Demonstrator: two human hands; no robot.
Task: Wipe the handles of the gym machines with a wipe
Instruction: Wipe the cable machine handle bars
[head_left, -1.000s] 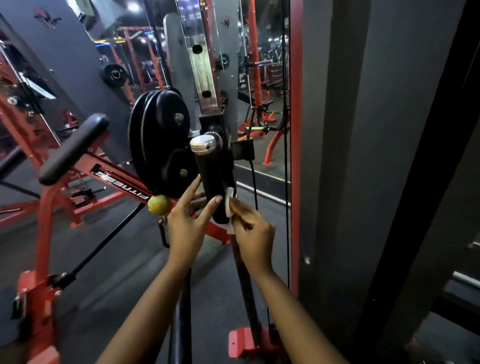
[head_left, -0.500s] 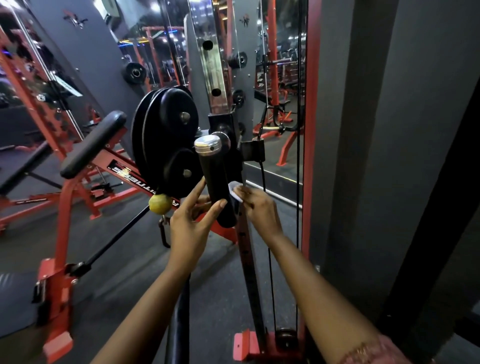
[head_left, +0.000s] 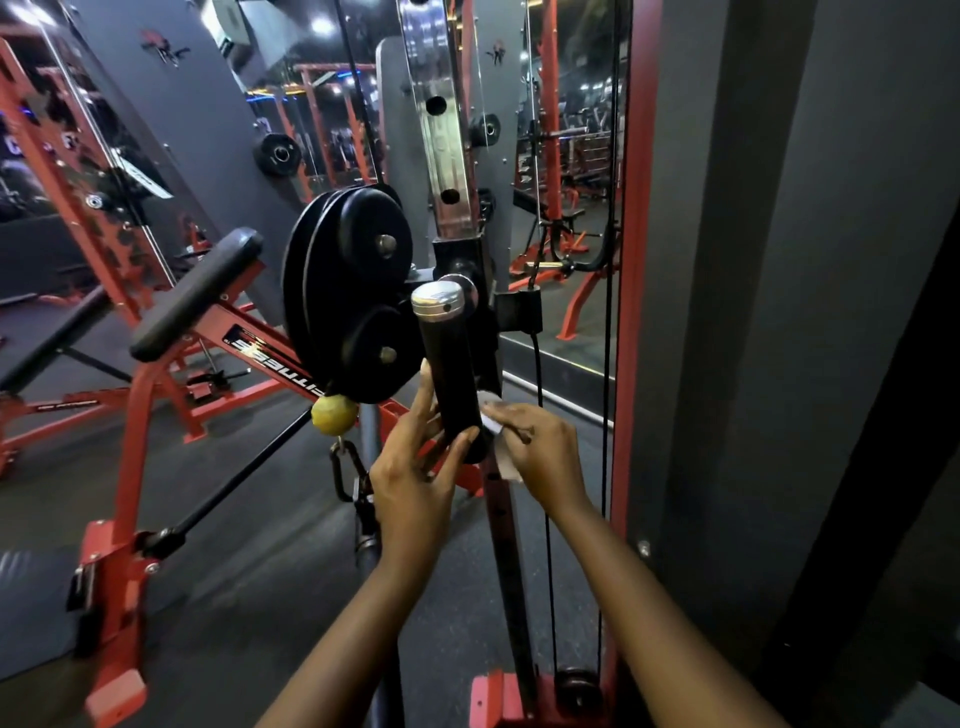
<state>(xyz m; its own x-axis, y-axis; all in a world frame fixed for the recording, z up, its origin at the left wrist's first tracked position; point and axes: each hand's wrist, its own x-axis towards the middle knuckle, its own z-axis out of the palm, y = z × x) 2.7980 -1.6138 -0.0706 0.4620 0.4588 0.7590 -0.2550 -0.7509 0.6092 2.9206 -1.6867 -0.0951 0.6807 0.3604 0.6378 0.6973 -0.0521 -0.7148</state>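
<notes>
The black cylindrical silver-capped handle (head_left: 451, 374) is steadied low by the left hand (head_left: 415, 467), fingers straight and spread. The small white wipe (head_left: 497, 425), pinched against its lower side by the right hand (head_left: 543, 447), could be dropped, being so small.

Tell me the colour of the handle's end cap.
Silver: the shiny round metal end cap tops the black cylindrical handle; head view.

Black handle (head_left: 451, 371), white wipe (head_left: 493, 420)

Most of the wipe (head_left: 492, 422) hides under the right hand (head_left: 540, 449), the lower end of the handle (head_left: 449, 374) sits behind the left hand (head_left: 410, 480), and the red frame foot (head_left: 115, 693) is blurred.
</notes>
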